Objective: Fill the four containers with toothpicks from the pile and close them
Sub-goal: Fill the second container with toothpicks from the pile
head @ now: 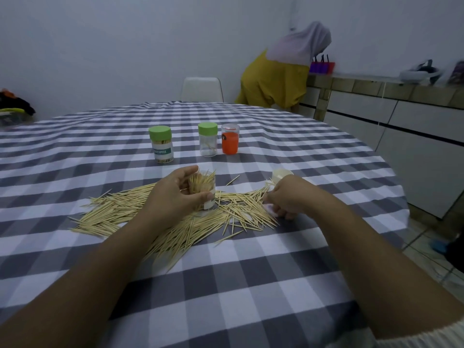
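Your left grip (pixel 173 194) curls round the open container (pixel 204 190), crammed with toothpicks, upright amid the pile (pixel 175 217) on the surface (pixel 238 285). Beyond it stand three lidded containers (pixel 208 143). Your right grip (pixel 286 197) pinches toothpicks at the pile's right edge, just before a cream lid (pixel 281 175).

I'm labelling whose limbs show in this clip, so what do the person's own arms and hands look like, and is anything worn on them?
Both forearms are bare from the frame's lower edge up to the hands. The left hand and right hand show no gloves, rings, watch or bracelets. The only clothing visible is a ribbed, cream-coloured knit sleeve, pushed up on the right arm at the bottom right corner. No sleeve shows on the left arm.
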The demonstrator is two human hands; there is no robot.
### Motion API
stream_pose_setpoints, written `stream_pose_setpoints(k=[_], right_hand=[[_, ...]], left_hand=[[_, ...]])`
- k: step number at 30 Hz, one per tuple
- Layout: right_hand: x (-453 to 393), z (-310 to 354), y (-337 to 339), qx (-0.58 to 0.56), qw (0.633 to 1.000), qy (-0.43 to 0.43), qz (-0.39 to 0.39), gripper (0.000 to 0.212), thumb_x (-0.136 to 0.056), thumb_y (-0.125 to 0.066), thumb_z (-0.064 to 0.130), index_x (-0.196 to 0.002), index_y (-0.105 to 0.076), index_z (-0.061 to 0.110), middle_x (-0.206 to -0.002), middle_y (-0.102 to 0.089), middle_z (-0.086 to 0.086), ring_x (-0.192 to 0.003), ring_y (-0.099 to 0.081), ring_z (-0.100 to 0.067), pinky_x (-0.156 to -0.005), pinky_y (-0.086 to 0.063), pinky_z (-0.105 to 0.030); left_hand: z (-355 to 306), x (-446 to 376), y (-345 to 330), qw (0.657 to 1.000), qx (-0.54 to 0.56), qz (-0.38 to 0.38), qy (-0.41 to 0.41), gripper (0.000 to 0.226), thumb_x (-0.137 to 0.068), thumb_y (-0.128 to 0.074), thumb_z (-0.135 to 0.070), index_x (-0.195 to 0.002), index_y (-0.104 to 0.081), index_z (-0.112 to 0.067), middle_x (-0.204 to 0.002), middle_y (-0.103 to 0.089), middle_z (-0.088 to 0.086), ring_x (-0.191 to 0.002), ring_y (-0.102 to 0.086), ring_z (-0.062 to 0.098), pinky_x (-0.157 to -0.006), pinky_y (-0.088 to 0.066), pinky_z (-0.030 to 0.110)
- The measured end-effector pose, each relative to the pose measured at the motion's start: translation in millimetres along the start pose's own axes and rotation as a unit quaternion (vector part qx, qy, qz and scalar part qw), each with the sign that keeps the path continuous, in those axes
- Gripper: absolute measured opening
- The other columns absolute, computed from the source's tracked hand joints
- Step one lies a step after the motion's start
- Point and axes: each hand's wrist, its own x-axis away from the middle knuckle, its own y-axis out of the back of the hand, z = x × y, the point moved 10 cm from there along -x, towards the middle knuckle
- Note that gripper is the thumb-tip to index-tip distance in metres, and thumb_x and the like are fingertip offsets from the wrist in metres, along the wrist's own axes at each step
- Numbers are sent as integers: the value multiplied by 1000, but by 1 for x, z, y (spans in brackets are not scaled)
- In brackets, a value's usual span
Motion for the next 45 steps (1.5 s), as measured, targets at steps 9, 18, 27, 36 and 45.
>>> stream_pose_setpoints(k=[9,18,27,36,45], right_hand=[[2,37,-15,199,976,63,-58,25,-88,-62,35,-89,-53,12,-72,-52,-1,-72,-55,-15,-58,-44,-24],[-13,48,-15,260,961,81,-38,20,-86,-63,25,-90,-58,7,-72,-50,-4,-71,-52,-18,-63,-43,-27],[-24,59,-9,291,950,114,-24,22,-93,-54,16,-110,-61,4,-82,-54,-5,-71,-49,-17,-57,-38,-23],[-25,80,4,-173,969,174,5,16,-101,-40,14,-103,-55,8,-96,-67,-14,-87,-67,-25,-77,-53,-35],[-33,100,-1,-426,872,239,-38,17,-101,-38,15,-101,-55,13,-87,-68,-10,-83,-67,-25,-78,-56,-42]], left_hand=[[1,0,0,1000,4,3,1,77,-73,-79,-30,-141,-43,-26,-136,-54,0,-100,-51,2,-63,-38,4],[2,-1,1,1000,6,5,-1,78,-72,-80,-31,-141,-44,-26,-137,-53,-2,-103,-49,1,-69,-35,4],[3,-3,1,1000,18,7,1,79,-71,-81,-29,-141,-44,-25,-136,-54,-3,-99,-52,0,-66,-38,1],[8,-5,0,999,37,4,5,79,-71,-82,-27,-140,-44,-25,-135,-55,-2,-103,-56,4,-75,-44,7],[13,-8,-3,999,54,5,7,79,-70,-84,-27,-139,-45,-27,-131,-57,-3,-108,-61,8,-93,-53,31]])
